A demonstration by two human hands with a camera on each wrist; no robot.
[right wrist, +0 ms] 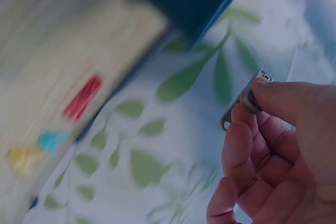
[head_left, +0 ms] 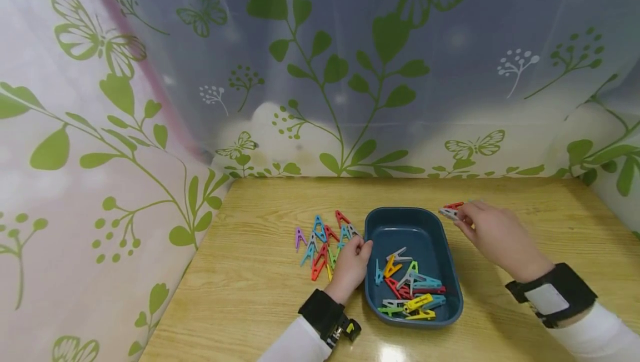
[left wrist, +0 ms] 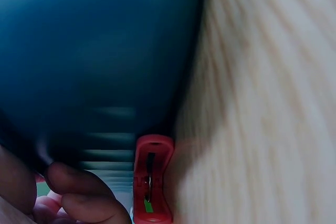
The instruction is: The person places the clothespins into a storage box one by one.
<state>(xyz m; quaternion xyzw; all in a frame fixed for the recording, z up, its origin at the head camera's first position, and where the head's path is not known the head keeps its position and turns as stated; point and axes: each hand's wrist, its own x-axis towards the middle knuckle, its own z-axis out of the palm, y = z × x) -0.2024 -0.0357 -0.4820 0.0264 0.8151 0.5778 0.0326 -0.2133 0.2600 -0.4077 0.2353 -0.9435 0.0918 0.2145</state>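
My right hand (head_left: 492, 234) pinches a grey clothespin (right wrist: 236, 104) between thumb and fingertips, raised just off the bin's right side. A red clothespin (right wrist: 83, 98) lies on the table beyond that hand, blurred beside a blue one (right wrist: 52, 140) and a yellow one (right wrist: 25, 157). My left hand (head_left: 350, 267) grips the left rim of the dark blue plastic bin (head_left: 452, 273), fingers curled against its outer wall. Several mixed clothespins (head_left: 419, 302) lie in the bin's near half. Close to the left fingers is another red clothespin (left wrist: 153, 179).
A loose pile of coloured clothespins (head_left: 320, 254) spreads over the wooden table (head_left: 240, 295) left of the bin. Behind the table hangs a leaf-and-butterfly patterned curtain (head_left: 310, 101), which also covers the left side.
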